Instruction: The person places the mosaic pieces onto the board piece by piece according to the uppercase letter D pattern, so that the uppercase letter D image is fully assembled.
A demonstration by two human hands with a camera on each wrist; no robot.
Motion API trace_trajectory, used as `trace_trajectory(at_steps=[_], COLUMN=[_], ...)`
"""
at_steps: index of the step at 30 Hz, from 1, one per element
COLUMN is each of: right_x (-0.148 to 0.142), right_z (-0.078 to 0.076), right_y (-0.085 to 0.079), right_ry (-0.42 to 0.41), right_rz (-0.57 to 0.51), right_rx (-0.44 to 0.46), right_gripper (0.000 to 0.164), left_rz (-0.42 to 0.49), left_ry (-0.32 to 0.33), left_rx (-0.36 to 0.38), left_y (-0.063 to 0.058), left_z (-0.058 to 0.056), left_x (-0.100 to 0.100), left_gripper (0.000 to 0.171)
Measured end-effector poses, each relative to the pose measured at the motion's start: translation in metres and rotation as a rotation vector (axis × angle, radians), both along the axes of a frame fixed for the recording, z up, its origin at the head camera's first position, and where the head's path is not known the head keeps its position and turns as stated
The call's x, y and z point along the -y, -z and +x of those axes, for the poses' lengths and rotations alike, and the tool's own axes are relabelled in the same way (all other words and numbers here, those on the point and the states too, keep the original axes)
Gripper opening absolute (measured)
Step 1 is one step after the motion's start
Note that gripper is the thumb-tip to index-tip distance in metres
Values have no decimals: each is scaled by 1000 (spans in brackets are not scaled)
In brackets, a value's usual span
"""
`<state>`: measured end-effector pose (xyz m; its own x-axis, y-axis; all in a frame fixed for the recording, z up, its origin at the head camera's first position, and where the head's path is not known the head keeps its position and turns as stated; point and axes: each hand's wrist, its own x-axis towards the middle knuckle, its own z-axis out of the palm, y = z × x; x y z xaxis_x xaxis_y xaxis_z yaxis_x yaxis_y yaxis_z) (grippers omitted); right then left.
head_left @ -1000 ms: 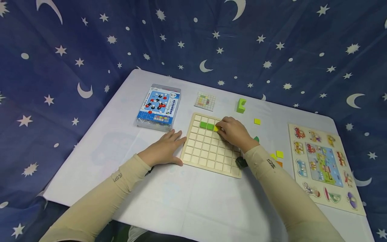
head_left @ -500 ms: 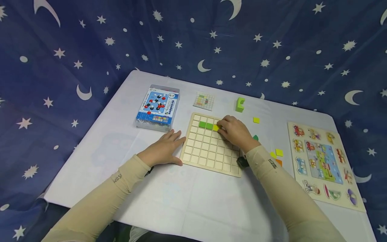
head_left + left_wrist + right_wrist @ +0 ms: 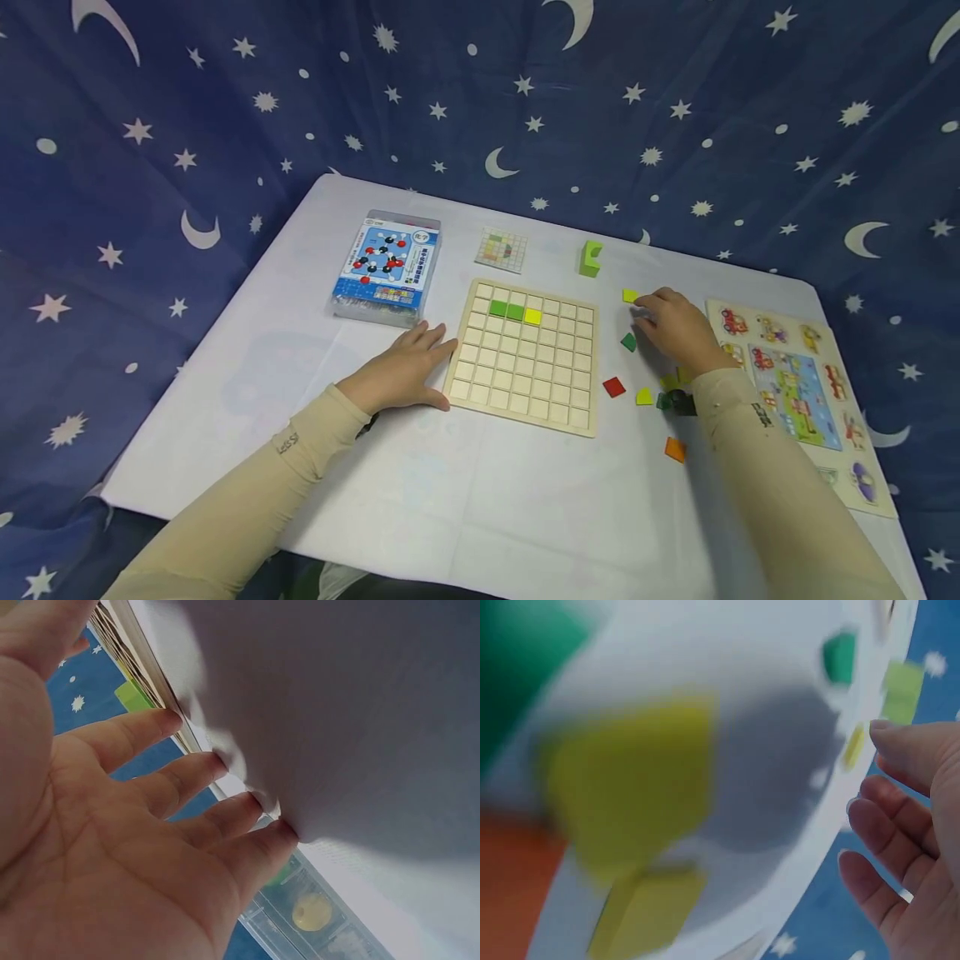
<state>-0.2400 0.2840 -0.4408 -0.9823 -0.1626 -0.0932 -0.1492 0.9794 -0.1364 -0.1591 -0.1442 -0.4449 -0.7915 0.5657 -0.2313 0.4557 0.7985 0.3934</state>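
Note:
A wooden grid board [image 3: 522, 367] lies mid-table, with two green square tiles [image 3: 506, 309] and one yellow square tile [image 3: 532, 317] in its upper cells. My left hand [image 3: 393, 371] rests flat against the board's left edge, fingers spread; the left wrist view shows its straight fingertips on the white surface. Over on the right, my right hand [image 3: 678, 329] reaches above the table, its fingertips beside another yellow tile [image 3: 630, 296]. In the right wrist view the fingers [image 3: 877, 825] are loosely bent, with nothing visible between them and the thumb.
Dark green [image 3: 628, 342], red [image 3: 614, 387], yellow [image 3: 644, 397] and orange [image 3: 675, 450] pieces lie right of the board. Behind it are a pattern card [image 3: 501, 250] and a light green block [image 3: 590, 259]. A molecule-kit box [image 3: 386, 267] stands left, a vehicle puzzle [image 3: 798, 400] right.
My right hand has let go of the yellow tile in the board's upper row and moved right, to the loose yellow tile. My left hand has stayed at the board's edge.

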Motion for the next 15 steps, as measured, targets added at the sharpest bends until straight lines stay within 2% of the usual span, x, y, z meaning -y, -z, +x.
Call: trace_trajectory(at_steps=[3, 9, 15], right_x=[-11, -14, -6], right_z=[-6, -25, -39], right_y=[2, 6, 14], right_ry=[33, 3, 29], right_rz=[12, 23, 18], right_rx=[9, -43, -4], right_gripper=[38, 36, 34], left_rz=[-8, 12, -6], left_ry=[-7, -13, -19], left_rx=[5, 21, 17], left_y=[-1, -1, 1], left_z=[0, 0, 0], left_x=[2, 2, 0], left_gripper=[99, 99, 100])
